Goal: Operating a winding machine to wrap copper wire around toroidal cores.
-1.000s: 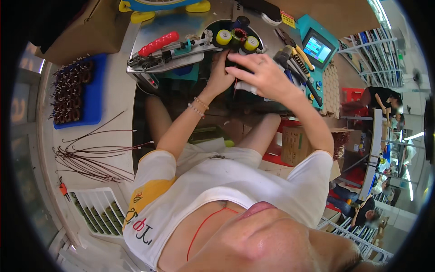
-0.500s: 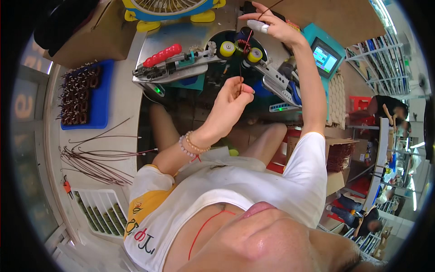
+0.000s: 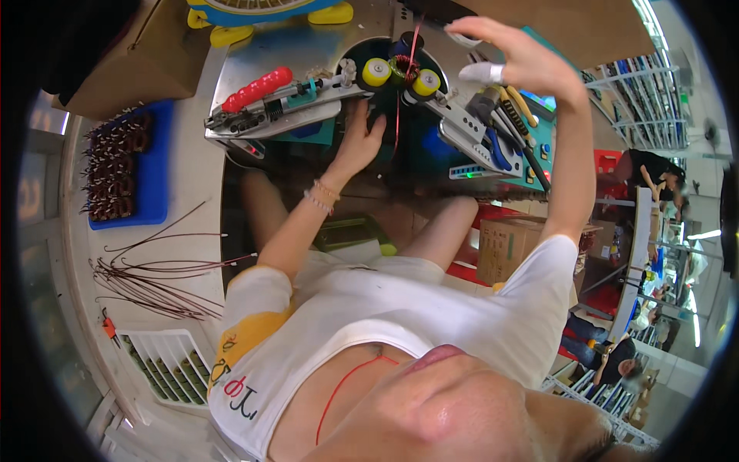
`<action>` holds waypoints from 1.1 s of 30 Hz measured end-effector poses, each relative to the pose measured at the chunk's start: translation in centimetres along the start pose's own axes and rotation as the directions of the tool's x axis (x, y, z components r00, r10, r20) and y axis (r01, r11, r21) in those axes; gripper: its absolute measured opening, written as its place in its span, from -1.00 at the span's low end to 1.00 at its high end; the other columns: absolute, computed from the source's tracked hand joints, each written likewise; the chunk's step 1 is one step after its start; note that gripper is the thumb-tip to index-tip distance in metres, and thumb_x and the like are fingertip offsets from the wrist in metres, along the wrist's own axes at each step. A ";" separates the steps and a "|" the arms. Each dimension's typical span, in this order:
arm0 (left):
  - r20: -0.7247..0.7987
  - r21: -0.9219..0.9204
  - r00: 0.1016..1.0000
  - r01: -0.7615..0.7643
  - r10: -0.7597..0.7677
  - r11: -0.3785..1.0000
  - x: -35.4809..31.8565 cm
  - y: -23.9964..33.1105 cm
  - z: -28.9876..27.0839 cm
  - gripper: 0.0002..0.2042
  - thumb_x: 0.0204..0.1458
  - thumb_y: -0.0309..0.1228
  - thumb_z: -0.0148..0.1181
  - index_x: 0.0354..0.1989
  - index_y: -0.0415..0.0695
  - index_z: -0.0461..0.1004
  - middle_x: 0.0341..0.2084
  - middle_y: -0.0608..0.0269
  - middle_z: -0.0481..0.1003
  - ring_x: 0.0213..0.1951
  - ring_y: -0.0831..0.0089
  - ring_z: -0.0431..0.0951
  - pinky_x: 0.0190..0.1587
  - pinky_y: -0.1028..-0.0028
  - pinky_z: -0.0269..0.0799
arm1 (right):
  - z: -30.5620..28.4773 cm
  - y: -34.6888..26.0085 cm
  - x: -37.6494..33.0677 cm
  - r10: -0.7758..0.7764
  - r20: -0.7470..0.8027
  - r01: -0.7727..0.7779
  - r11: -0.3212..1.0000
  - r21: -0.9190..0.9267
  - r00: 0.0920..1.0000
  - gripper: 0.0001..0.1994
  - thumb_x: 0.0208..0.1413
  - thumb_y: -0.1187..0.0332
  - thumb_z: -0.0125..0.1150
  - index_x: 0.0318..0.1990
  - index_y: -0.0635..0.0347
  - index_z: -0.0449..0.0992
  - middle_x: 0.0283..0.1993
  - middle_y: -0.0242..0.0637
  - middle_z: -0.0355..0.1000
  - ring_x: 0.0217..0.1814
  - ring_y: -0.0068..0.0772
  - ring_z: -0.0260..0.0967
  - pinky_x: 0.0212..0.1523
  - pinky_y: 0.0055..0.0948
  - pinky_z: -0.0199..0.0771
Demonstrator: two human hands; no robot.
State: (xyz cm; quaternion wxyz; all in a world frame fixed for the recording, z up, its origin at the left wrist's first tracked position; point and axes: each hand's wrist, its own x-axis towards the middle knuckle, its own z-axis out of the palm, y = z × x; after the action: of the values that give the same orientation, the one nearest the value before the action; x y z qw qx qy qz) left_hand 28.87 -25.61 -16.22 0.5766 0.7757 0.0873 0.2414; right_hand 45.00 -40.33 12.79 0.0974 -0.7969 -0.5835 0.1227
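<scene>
A worker's right hand (image 3: pixel 517 63) is raised high above the bench, fingers spread loosely and partly curled, a white wrap on one finger (image 3: pixel 480 73); a thin red-brown wire (image 3: pixel 400 108) hangs taut below it, but whether the fingertips actually pinch the wire's upper end cannot be made out. The forearm runs straight down to a white sleeve. The left hand (image 3: pixel 356 140) reaches forward under the winding fixture (image 3: pixel 400 73), fingers extended and open against its dark underside — what, if anything, it grips is hidden in shadow. A beaded bracelet (image 3: pixel 322 195) circles that wrist.

The wire drops through a small ring-shaped coil (image 3: pixel 401 69) seated between two yellow rollers (image 3: pixel 376 73), just ahead of both hands. To the left, a red-handled clamp (image 3: pixel 258 88) lies along the metal plate; to the right, pliers with yellow and blue handles (image 3: pixel 504 123) rest on a teal tray, partly covered by the raised arm.

Farther left, a blue tray (image 3: pixel 158 173) holds dark wound coils, and loose cut wires (image 3: pixel 154 269) fan across the white table — their ends blur toward the rim.
</scene>
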 end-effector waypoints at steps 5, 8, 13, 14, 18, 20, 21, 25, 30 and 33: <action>0.015 -0.493 0.894 0.395 -0.447 0.775 -1.3 3.3 0.3 -0.67 0.27 -0.33 0.01 0.14 -0.22 0.39 -0.06 0.17 0.55 -0.03 0.35 0.53 0.10 0.39 0.34 | 4.0 0.6 1.8 0.277 -0.242 -0.258 0.960 0.108 0.930 -0.55 0.12 0.42 0.03 0.21 0.19 0.43 0.06 -0.04 0.49 0.11 -0.06 0.47 0.11 -0.26 0.46; 0.421 -0.747 0.872 0.489 -0.249 0.451 -4.4 11.4 -2.1 -0.67 0.30 -0.34 -0.02 0.14 -0.26 0.37 -0.05 0.19 0.50 0.02 0.51 0.46 0.08 0.51 0.32 | 7.4 7.1 5.8 0.321 -0.437 -0.216 0.938 0.272 0.841 -0.62 0.11 0.40 0.17 0.12 0.15 0.51 -0.07 -0.10 0.53 -0.05 -0.19 0.51 0.02 -0.34 0.47; 0.277 -0.720 0.908 0.412 -0.314 0.559 -6.4 16.4 -2.9 -0.54 0.20 -0.50 0.06 0.28 -0.27 0.20 -0.03 0.26 0.39 -0.04 0.59 0.35 0.12 0.57 0.26 | 8.7 6.1 8.8 0.164 -0.257 -0.006 0.852 0.524 0.952 -0.73 0.12 0.32 0.32 -0.01 0.05 0.55 -0.26 -0.36 0.44 -0.22 -0.50 0.30 -0.12 -0.51 0.31; 0.268 -0.693 0.912 0.406 -0.311 0.595 -6.7 16.5 -2.7 -0.54 0.18 -0.51 0.04 0.27 -0.26 0.19 -0.06 0.28 0.38 -0.08 0.58 0.35 0.14 0.56 0.25 | 8.3 5.3 8.3 0.147 -0.246 0.000 0.859 0.512 0.958 -0.73 0.12 0.31 0.33 -0.01 0.03 0.56 -0.27 -0.38 0.43 -0.24 -0.52 0.28 -0.13 -0.52 0.29; 0.258 -0.716 0.913 0.400 -0.315 0.572 -6.6 16.2 -3.0 -0.61 0.21 -0.49 0.02 0.21 -0.25 0.23 -0.07 0.25 0.39 -0.03 0.55 0.37 0.16 0.52 0.25 | 6.6 4.9 8.5 0.171 -0.067 -0.123 0.886 0.448 0.983 -0.69 0.18 0.20 0.31 0.06 -0.01 0.56 -0.14 -0.43 0.41 -0.05 -0.52 0.34 0.09 -0.53 0.26; 0.268 -0.725 0.911 0.406 -0.315 0.556 -6.4 15.2 -2.6 -0.66 0.25 -0.47 -0.01 0.18 -0.25 0.26 -0.09 0.24 0.42 -0.02 0.53 0.40 0.17 0.51 0.26 | 6.5 5.3 9.1 0.091 -0.126 -0.016 0.865 0.502 0.988 -0.66 0.20 0.20 0.28 0.12 -0.05 0.55 -0.13 -0.40 0.42 -0.02 -0.47 0.34 0.13 -0.48 0.26; 0.269 -0.735 0.908 0.409 -0.321 0.541 -6.4 14.5 -2.4 -0.70 0.28 -0.46 -0.04 0.14 -0.25 0.30 -0.12 0.23 0.45 -0.02 0.51 0.42 0.17 0.49 0.26 | 6.0 5.6 9.9 0.052 -0.051 -0.024 0.898 0.440 0.997 -0.64 0.22 0.18 0.26 0.15 -0.06 0.54 -0.03 -0.29 0.45 0.04 -0.42 0.36 0.16 -0.47 0.27; 0.300 -0.800 0.898 0.421 -0.322 0.427 -6.0 10.9 -2.2 -0.74 0.36 -0.38 -0.15 0.06 -0.25 0.38 -0.12 0.20 0.52 -0.02 0.45 0.49 0.17 0.45 0.31 | 5.3 5.2 12.9 -0.033 0.108 0.012 0.982 0.186 0.994 -0.45 0.19 0.04 0.27 0.32 -0.14 0.39 0.14 -0.08 0.44 0.20 -0.21 0.37 0.26 -0.38 0.26; -0.022 -0.388 0.980 0.172 -0.195 0.906 -4.2 5.2 -1.0 -0.60 0.30 -0.42 -0.01 0.28 -0.25 0.24 0.18 0.06 0.34 0.21 0.27 0.34 0.26 0.33 0.24 | 1.0 7.5 9.0 0.021 0.323 0.004 0.997 -0.075 0.946 -0.14 -0.07 0.02 0.47 0.32 0.35 0.27 0.03 -0.09 0.48 0.11 -0.19 0.44 0.08 -0.34 0.45; -0.057 -0.128 0.997 -0.061 0.054 0.990 -0.7 2.2 1.5 -0.49 0.18 -0.49 0.09 0.33 -0.20 0.19 0.26 -0.19 0.19 0.30 -0.07 0.19 0.36 0.19 0.04 | -2.8 -0.1 0.5 0.184 0.276 -0.145 0.977 -0.154 0.943 -0.32 -0.05 0.09 0.49 0.22 0.16 0.42 -0.05 -0.25 0.45 -0.07 -0.35 0.42 -0.08 -0.39 0.49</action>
State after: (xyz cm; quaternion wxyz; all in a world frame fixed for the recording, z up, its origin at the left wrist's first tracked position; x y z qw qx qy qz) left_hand 28.63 -27.85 -14.68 0.6159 0.7320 0.0643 0.2839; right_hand 45.95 -39.82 15.41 -0.0521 -0.8211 -0.5296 0.2065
